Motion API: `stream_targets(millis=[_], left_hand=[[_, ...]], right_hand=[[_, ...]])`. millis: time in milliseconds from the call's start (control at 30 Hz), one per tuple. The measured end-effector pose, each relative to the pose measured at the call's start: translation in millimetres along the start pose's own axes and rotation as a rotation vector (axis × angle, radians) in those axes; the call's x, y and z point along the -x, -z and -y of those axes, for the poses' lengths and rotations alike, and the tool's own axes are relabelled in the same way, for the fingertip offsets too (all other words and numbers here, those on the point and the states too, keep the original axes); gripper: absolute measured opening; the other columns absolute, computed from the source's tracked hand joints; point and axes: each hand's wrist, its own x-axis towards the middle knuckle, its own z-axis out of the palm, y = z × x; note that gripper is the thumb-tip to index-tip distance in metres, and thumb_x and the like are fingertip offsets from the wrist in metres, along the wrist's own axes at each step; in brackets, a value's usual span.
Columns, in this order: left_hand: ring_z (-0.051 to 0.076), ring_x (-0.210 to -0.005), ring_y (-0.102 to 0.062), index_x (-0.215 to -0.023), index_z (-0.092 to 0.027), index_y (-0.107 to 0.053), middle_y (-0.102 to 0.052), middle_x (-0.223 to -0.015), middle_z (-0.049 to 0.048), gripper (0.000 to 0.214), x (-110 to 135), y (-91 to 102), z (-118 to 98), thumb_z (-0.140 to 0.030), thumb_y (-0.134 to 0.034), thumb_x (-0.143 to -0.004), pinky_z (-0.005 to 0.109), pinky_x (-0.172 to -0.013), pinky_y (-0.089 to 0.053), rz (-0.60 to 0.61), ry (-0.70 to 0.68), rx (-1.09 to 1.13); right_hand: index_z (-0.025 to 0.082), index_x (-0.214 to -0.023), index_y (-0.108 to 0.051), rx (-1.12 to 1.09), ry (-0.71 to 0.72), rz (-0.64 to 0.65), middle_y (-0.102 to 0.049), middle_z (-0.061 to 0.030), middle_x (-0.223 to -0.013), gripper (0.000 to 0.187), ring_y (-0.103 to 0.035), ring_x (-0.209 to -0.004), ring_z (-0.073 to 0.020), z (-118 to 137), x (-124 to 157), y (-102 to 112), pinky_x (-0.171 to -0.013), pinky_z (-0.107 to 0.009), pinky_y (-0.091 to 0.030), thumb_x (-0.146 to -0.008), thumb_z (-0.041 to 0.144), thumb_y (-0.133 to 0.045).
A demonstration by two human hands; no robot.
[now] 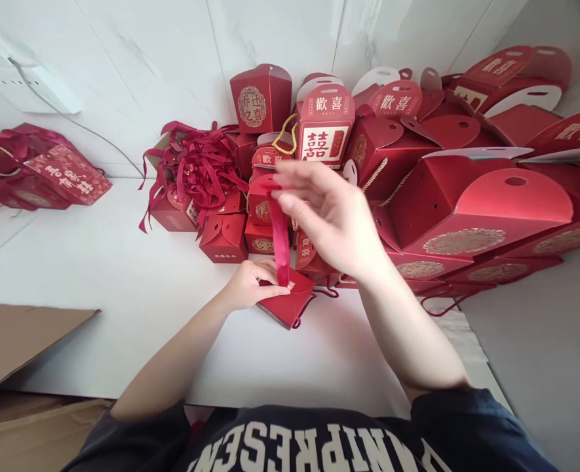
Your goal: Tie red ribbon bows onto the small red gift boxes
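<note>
A small red gift box (292,303) sits tilted on the white table near its middle, a dark red cord at its side. My left hand (250,283) grips the top of this box, thumb and fingers closed around the spot where a red ribbon (281,246) rises from it. Higher up, my right hand (331,213) pinches the ribbon's upper end and holds it stretched upward; its fingers are slightly blurred. Directly behind stand more small red boxes (223,237). The box's far side is partly hidden by my left hand.
A heap of red ribbons (204,160) fills an open box at the back. Stacked red gift boxes (466,216) crowd the right side. Red bags (68,170) lie at the far left against the tiled wall. A cardboard flap (24,337) juts over the table's left front edge.
</note>
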Motion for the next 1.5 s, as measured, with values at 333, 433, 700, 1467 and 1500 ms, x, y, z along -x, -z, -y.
stream_targets(millis=[333, 433, 700, 1467, 1500], left_hand=[[0.019, -0.079, -0.067, -0.070, -0.018, -0.078, -0.076, -0.074, 0.0081, 0.011, -0.8, 0.9, 3.4, -0.027, -0.080, -0.076, 0.032, -0.076, -0.056, 0.026, -0.044, 0.002], [0.019, -0.081, -0.067, -0.074, -0.018, -0.079, -0.077, -0.079, 0.0087, 0.010, -0.8, 0.3, 2.8, -0.028, -0.080, -0.076, 0.034, -0.080, -0.056, 0.043, -0.034, 0.020], [0.021, -0.087, -0.067, -0.072, -0.019, -0.079, -0.076, -0.079, 0.0071, 0.009, 0.7, 2.9, 4.2, -0.028, -0.082, -0.073, 0.035, -0.086, -0.055, 0.049, -0.011, -0.005], [0.022, -0.089, -0.066, -0.076, -0.017, -0.080, -0.074, -0.086, 0.0113, 0.031, -3.6, 10.4, 0.5, -0.044, -0.068, -0.086, 0.035, -0.082, -0.053, 0.166, 0.081, 0.174], [0.022, -0.088, -0.066, -0.073, -0.016, -0.079, -0.074, -0.085, 0.0112, 0.033, -4.9, 11.5, -0.6, -0.044, -0.067, -0.086, 0.036, -0.083, -0.053, 0.170, 0.088, 0.168]], right_hand=[[0.019, -0.093, -0.070, 0.455, -0.341, 0.486, -0.066, -0.0045, -0.080, 0.021, -0.064, -0.072, -0.0176, -18.5, 86.2, 6.7, -0.068, -0.029, -0.050, -0.097, 0.020, -0.050], [0.021, -0.117, -0.066, 0.410, -0.323, 0.383, -0.063, -0.0088, -0.100, 0.026, -0.065, -0.083, -0.0195, -37.7, 102.8, -3.9, -0.075, -0.032, -0.053, -0.096, 0.018, -0.051], [0.023, -0.103, -0.072, 0.233, -0.407, 0.328, -0.064, -0.0057, -0.105, 0.018, -0.064, -0.089, -0.0177, -43.6, 86.1, -16.4, -0.079, -0.031, -0.050, -0.090, 0.019, -0.060], [0.018, -0.087, -0.067, -0.072, -0.123, -0.061, -0.074, -0.0040, -0.081, 0.004, -0.068, -0.070, -0.0146, -35.5, 120.2, -33.7, -0.065, -0.027, -0.056, -0.086, 0.015, -0.069], [0.019, -0.088, -0.067, -0.027, -0.026, -0.006, -0.074, -0.0039, -0.081, 0.005, -0.068, -0.070, -0.0149, -34.5, 120.9, -35.4, -0.067, -0.028, -0.057, -0.088, 0.013, -0.067]])
